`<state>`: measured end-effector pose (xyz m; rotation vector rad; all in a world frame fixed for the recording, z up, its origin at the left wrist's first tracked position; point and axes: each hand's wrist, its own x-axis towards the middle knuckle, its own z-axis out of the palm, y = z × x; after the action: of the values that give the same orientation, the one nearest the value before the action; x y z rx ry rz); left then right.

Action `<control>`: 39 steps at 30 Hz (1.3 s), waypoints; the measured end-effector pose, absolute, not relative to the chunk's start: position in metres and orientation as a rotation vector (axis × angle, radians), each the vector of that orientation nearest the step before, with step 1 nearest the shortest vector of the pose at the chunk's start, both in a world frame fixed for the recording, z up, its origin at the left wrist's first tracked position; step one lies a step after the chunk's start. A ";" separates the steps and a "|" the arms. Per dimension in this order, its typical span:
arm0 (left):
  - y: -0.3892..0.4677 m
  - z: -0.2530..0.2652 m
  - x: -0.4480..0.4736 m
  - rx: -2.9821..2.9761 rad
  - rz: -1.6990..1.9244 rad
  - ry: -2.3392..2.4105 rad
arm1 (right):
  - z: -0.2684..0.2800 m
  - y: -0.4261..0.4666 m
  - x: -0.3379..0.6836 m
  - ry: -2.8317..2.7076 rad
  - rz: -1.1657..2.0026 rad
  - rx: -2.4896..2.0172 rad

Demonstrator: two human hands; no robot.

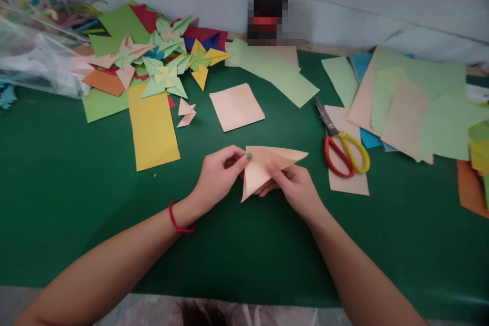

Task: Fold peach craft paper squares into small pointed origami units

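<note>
Between my hands is a pale peach sheet of paper (263, 163), folded into a triangle and lifted just off the green table. My left hand (221, 175) pinches its left corner between thumb and fingers; a red cord bracelet circles that wrist. On the lower right edge of the paper, my right hand (296, 186) presses with the thumb on top and fingers underneath. Just beyond lies a stack of square peach paper (237, 107). A small folded peach piece (187, 113) rests to the left of that stack.
Folded paper stars (164, 74) and coloured sheets pile up at the back left, beside a clear plastic bag (38, 56). A yellow sheet (153, 130) lies nearer. Scissors (344, 153) with red and yellow handles rest on paper at right, by several pastel sheets (439, 112).
</note>
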<state>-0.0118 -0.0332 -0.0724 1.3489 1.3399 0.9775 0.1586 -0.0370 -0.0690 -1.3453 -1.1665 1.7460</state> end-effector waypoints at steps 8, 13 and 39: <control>-0.041 -0.070 -0.007 1.327 0.904 1.232 | -0.064 -0.038 0.154 -1.237 1.294 -1.525; -0.039 -0.070 -0.007 1.317 0.915 1.245 | -0.070 -0.037 0.159 -1.196 1.236 -1.533; -0.037 -0.069 -0.011 1.380 0.946 1.331 | -0.074 -0.036 0.163 -1.066 1.123 -1.489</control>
<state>-0.0105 -0.0374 -0.0685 1.3804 1.3308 0.9464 0.1634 -0.0363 -0.0736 -1.4894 -1.0660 1.1228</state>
